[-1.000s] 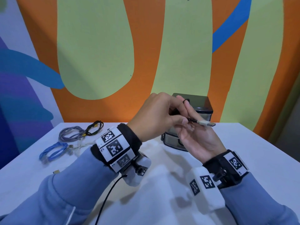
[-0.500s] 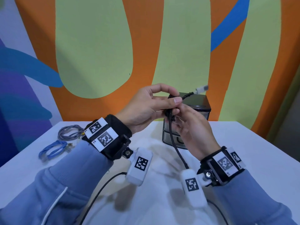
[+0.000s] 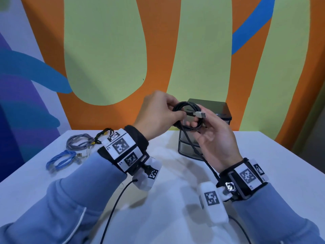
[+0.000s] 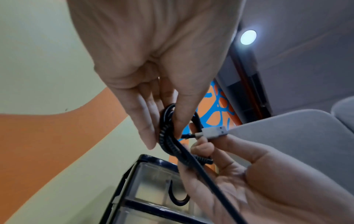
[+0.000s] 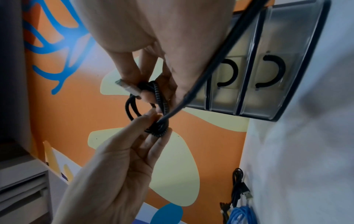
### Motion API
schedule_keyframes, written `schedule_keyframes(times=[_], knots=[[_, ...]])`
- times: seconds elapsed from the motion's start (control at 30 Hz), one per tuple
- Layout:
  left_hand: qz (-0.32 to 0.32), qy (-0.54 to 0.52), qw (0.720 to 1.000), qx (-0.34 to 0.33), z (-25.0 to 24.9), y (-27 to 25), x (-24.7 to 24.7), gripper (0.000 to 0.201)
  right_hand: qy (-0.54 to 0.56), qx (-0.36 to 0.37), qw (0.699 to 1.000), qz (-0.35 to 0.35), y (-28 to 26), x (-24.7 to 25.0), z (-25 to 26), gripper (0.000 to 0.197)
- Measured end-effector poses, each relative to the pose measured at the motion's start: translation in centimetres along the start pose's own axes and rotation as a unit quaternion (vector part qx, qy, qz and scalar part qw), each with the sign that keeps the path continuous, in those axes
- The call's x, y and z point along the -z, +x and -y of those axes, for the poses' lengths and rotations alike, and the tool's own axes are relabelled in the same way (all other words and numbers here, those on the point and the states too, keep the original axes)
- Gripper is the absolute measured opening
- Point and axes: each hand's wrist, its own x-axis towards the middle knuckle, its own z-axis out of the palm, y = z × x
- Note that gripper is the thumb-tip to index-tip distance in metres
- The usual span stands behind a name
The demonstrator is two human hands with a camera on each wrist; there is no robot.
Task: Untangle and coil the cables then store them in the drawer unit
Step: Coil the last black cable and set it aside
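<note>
Currently: black cable (image 3: 189, 118) coiled between both hands, left hand (image 3: 158, 113) pinching the loops, right hand (image 3: 213, 138) cradling them below; drawer unit (image 3: 219, 110) just behind. Risk: uncoiled tail hanging toward the wrist could pull loops loose.

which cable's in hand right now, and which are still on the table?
The black cable, looped between both hands above the table. The blue cable, grey cable and black-yellow cable lie at the far left.

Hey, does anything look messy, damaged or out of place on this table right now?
Nothing looks damaged or spilled. The only loose end is on the black cable held by both hands: part is looped, but a long tail hangs down toward the table. The drawer unit's drawers look closed.
</note>
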Motion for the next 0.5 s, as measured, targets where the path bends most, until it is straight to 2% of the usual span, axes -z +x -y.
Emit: schedule_keyframes(times=[0.1,0.17,0.33,0.4,0.47,0.5], knots=[[-0.035,0.120,0.991,-0.049,-0.6,-0.5,-0.8,0.005,-0.024,0.027,0.999,-0.023,-0.1,-0.1,-0.1,0.032],[-0.052,0.154,0.985,-0.062,-0.6,-0.7,-1.1,0.004,-0.051,0.041,0.997,-0.029,-0.2,-0.2,-0.2,0.028],[-0.066,0.196,0.978,-0.036,-0.1,-0.7,-1.4,0.035,-0.081,0.074,0.994,-0.030,0.0,-0.2,-0.6,0.025],[-0.067,0.155,0.985,-0.020,-0.1,-0.7,-1.4,0.038,-0.095,0.086,0.991,-0.033,0.1,-0.1,-0.8,0.024],[-0.041,0.019,0.999,0.013,-0.1,-0.3,-1.2,0.037,-0.099,0.085,0.991,-0.040,0.3,0.1,-0.9,0.024],[-0.009,-0.069,0.997,0.039,-0.1,-0.2,-0.9,0.038,-0.095,0.080,0.991,-0.043,0.3,0.2,-0.9,0.024]])
